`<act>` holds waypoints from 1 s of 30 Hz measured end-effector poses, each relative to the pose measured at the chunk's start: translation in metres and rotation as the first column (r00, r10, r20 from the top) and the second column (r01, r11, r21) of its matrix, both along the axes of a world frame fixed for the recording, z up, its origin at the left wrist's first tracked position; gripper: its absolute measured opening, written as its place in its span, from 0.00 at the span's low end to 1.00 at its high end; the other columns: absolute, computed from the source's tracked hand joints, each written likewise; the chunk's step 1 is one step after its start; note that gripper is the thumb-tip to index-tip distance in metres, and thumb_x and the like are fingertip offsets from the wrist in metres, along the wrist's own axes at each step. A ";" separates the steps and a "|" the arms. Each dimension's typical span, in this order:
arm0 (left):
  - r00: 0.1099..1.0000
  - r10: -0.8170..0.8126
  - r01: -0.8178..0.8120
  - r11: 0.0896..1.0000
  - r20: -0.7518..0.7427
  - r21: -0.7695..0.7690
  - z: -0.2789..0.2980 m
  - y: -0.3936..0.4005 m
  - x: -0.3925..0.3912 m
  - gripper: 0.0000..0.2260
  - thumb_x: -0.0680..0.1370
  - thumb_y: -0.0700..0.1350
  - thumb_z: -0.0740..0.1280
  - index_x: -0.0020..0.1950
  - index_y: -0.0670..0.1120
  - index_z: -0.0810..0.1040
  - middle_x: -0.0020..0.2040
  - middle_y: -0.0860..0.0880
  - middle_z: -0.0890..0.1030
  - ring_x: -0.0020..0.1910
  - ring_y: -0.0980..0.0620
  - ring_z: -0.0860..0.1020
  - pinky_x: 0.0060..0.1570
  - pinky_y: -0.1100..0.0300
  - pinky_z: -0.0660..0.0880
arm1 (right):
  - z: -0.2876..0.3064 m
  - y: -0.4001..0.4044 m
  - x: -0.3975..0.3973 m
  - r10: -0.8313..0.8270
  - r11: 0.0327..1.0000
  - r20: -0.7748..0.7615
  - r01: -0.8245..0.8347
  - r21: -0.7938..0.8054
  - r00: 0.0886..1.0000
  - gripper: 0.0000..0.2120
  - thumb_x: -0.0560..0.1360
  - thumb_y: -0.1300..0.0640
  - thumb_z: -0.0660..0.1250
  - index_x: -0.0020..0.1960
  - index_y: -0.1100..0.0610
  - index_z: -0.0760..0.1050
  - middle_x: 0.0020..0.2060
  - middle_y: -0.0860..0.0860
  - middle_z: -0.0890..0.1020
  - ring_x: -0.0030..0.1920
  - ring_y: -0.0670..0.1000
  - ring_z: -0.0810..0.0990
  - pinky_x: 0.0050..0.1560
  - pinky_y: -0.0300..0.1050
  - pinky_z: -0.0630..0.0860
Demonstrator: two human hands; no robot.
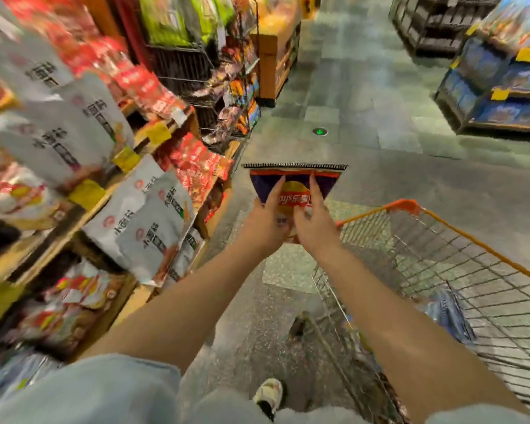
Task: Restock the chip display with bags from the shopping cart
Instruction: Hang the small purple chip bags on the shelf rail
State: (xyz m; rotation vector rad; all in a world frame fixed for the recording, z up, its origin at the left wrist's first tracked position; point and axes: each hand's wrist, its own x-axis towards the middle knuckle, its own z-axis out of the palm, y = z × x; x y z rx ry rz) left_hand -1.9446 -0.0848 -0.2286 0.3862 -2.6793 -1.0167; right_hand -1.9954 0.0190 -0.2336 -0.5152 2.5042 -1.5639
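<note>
Chip bag held upside down between both hands, above aisle floor

You stood on a speckled grey floor that ran on as paler tiles up the aisle. On it, at your right, stood the wire shopping cart with an orange rim. Along the floor's left edge ran wooden shelves, their boards carrying white-grey snack bags and red packets, all blurred. A second shelf unit stood at the far right corner, holding blue packs.
</note>
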 end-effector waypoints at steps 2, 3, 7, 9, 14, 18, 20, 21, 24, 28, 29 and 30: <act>0.997 0.082 -0.082 0.997 -0.009 -0.005 -0.002 -0.011 0.037 0.35 0.78 0.44 0.66 0.78 0.54 0.48 0.76 0.41 0.55 0.67 0.42 0.70 0.54 0.57 0.71 | -0.002 -0.016 0.025 0.093 0.996 -0.009 -0.093 0.017 0.996 0.32 0.78 0.50 0.57 0.74 0.32 0.43 0.59 0.57 0.77 0.51 0.57 0.79 0.53 0.54 0.77; 0.992 0.130 -0.130 0.992 -0.004 -0.009 -0.004 -0.017 0.056 0.35 0.78 0.44 0.66 0.78 0.54 0.48 0.76 0.41 0.54 0.66 0.42 0.71 0.54 0.57 0.71 | -0.004 -0.025 0.039 0.145 0.989 -0.002 -0.145 0.031 0.989 0.32 0.78 0.51 0.57 0.74 0.34 0.44 0.60 0.57 0.77 0.52 0.58 0.79 0.53 0.53 0.77; 0.946 0.311 -0.308 0.950 0.094 -0.046 -0.015 -0.043 0.135 0.36 0.78 0.45 0.65 0.77 0.61 0.44 0.74 0.41 0.59 0.53 0.43 0.78 0.45 0.54 0.77 | -0.012 -0.058 0.103 0.327 0.944 0.052 -0.329 0.031 0.944 0.33 0.79 0.53 0.57 0.73 0.32 0.42 0.64 0.53 0.75 0.58 0.57 0.77 0.57 0.56 0.76; 0.922 0.374 -0.371 0.927 0.100 -0.045 -0.018 -0.059 0.170 0.37 0.78 0.46 0.65 0.77 0.61 0.44 0.71 0.41 0.63 0.51 0.43 0.78 0.45 0.52 0.77 | -0.010 -0.076 0.132 0.409 0.910 0.083 -0.413 0.035 0.909 0.33 0.80 0.53 0.57 0.74 0.33 0.42 0.67 0.50 0.72 0.59 0.55 0.76 0.58 0.57 0.76; 0.823 0.556 -0.555 0.831 0.119 -0.044 -0.023 -0.095 0.263 0.37 0.78 0.49 0.66 0.77 0.61 0.43 0.74 0.43 0.61 0.53 0.45 0.78 0.45 0.54 0.77 | -0.007 -0.132 0.206 0.615 0.782 0.056 -0.617 0.088 0.787 0.33 0.79 0.53 0.58 0.75 0.35 0.43 0.70 0.51 0.68 0.64 0.56 0.73 0.61 0.59 0.74; 0.703 0.692 -0.698 0.716 0.163 -0.029 -0.020 -0.130 0.347 0.38 0.79 0.49 0.65 0.77 0.61 0.42 0.71 0.39 0.62 0.51 0.42 0.78 0.48 0.50 0.77 | -0.004 -0.187 0.277 0.749 0.646 0.054 -0.745 0.168 0.661 0.32 0.80 0.54 0.57 0.75 0.36 0.43 0.72 0.49 0.66 0.65 0.55 0.72 0.61 0.57 0.74; 0.643 0.749 -0.757 0.653 0.162 -0.017 -0.020 -0.148 0.392 0.38 0.78 0.49 0.66 0.77 0.60 0.42 0.70 0.39 0.64 0.52 0.42 0.78 0.46 0.53 0.76 | -0.004 -0.215 0.321 0.800 0.585 0.062 -0.799 0.143 0.597 0.33 0.80 0.54 0.58 0.75 0.34 0.43 0.73 0.49 0.64 0.67 0.56 0.70 0.62 0.57 0.73; 0.613 0.774 -0.781 0.624 0.156 -0.030 -0.021 -0.158 0.416 0.38 0.78 0.48 0.66 0.77 0.59 0.42 0.69 0.40 0.66 0.52 0.43 0.78 0.43 0.56 0.74 | -0.005 -0.229 0.344 0.823 0.553 0.065 -0.822 0.136 0.564 0.33 0.80 0.54 0.59 0.75 0.35 0.43 0.73 0.50 0.64 0.67 0.56 0.70 0.62 0.55 0.73; 0.495 0.848 -0.858 0.512 0.191 -0.048 -0.022 -0.184 0.490 0.40 0.77 0.50 0.68 0.77 0.62 0.41 0.62 0.41 0.69 0.50 0.42 0.78 0.43 0.55 0.75 | -0.008 -0.266 0.409 0.887 0.442 0.073 -0.884 0.150 0.456 0.35 0.80 0.55 0.60 0.76 0.37 0.43 0.72 0.50 0.64 0.64 0.55 0.71 0.55 0.48 0.75; 0.346 0.909 -0.922 0.375 0.230 -0.095 -0.022 -0.205 0.576 0.41 0.76 0.54 0.69 0.76 0.64 0.41 0.64 0.40 0.69 0.53 0.41 0.77 0.48 0.52 0.76 | -0.013 -0.305 0.488 0.946 0.297 0.094 -0.945 0.138 0.311 0.37 0.79 0.53 0.63 0.75 0.36 0.42 0.71 0.51 0.67 0.61 0.55 0.75 0.53 0.52 0.77; 0.311 0.920 -0.932 0.344 0.237 -0.116 -0.023 -0.210 0.594 0.41 0.76 0.55 0.69 0.76 0.65 0.41 0.65 0.40 0.69 0.54 0.41 0.77 0.46 0.53 0.76 | -0.013 -0.313 0.504 0.954 0.265 0.107 -0.955 0.132 0.280 0.38 0.78 0.53 0.64 0.75 0.36 0.42 0.70 0.51 0.68 0.61 0.55 0.75 0.55 0.54 0.77; 0.278 0.928 -0.940 0.317 0.248 -0.130 -0.024 -0.215 0.610 0.41 0.76 0.56 0.68 0.75 0.65 0.40 0.67 0.39 0.68 0.55 0.41 0.77 0.46 0.53 0.75 | -0.014 -0.322 0.519 0.961 0.236 0.113 -0.963 0.130 0.251 0.39 0.77 0.53 0.65 0.75 0.35 0.42 0.69 0.50 0.70 0.61 0.54 0.75 0.56 0.55 0.77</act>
